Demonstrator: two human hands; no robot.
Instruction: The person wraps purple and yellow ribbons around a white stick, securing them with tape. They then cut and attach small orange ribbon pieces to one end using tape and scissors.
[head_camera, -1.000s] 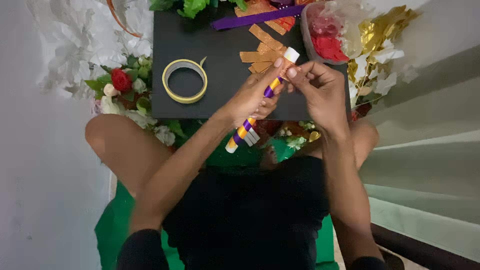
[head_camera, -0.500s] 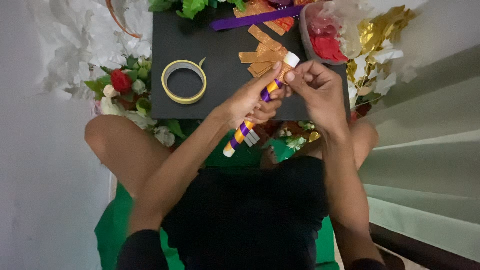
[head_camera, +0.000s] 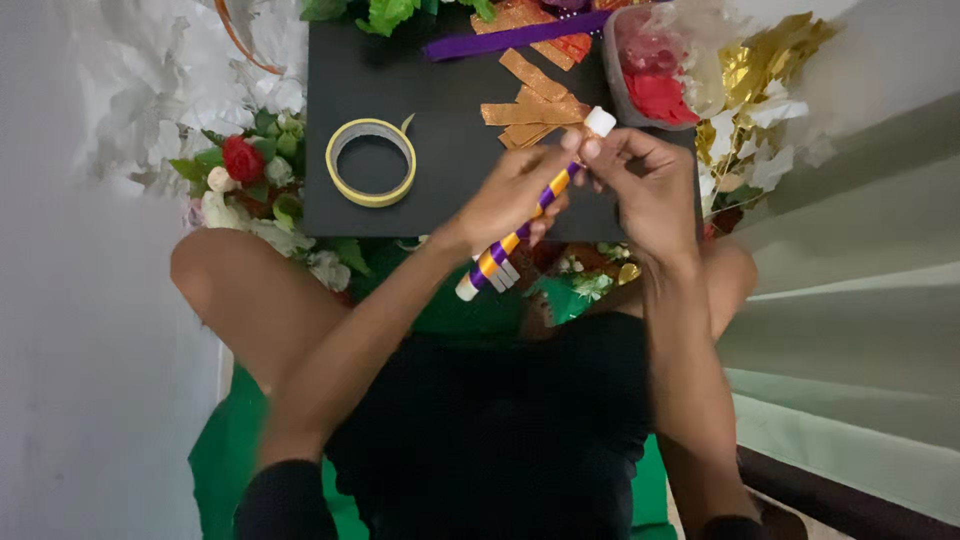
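Purple & orange ribbon wraps a thin white stick (head_camera: 520, 232), held tilted above the near edge of a black board (head_camera: 450, 110) that rests across the person's lap. Head view only, looking straight down.

Left hand (head_camera: 510, 195) comes in from lower left w/ fingers curled round the middle of the stick, closed on it. Right hand (head_camera: 640, 185) comes in from lower right, fingertips pinched together on the upper end of the stick, just under its white tip (head_camera: 599, 121). Both hands touching the stick, nearly touching each other. Lower end of the stick pokes out below the left hand, over the lap, w/ a few loose ribbon ends hanging beside it.

On the board: yellow tape roll (head_camera: 371, 162) lying flat, left of the hands, well apart from them. Orange glitter strips (head_camera: 530, 105) in a loose pile just beyond the hands, near the stick's tip. Purple ribbon strip (head_camera: 515, 35) lies at the far edge of the board, slanted.

Around the board: clear tub (head_camera: 650, 75) w/ red petals inside at far right corner, gold & white leaves (head_camera: 760, 90) beside it on the right. Bunch of fake flowers (head_camera: 245, 180) w/ a red rose, white buds & green leaves to the left of the board. Green leaves (head_camera: 385, 12) at the top edge. Green cloth (head_camera: 225, 465) under the person's crossed legs; pale wall-ish surface on the left, greenish fabric on the right.
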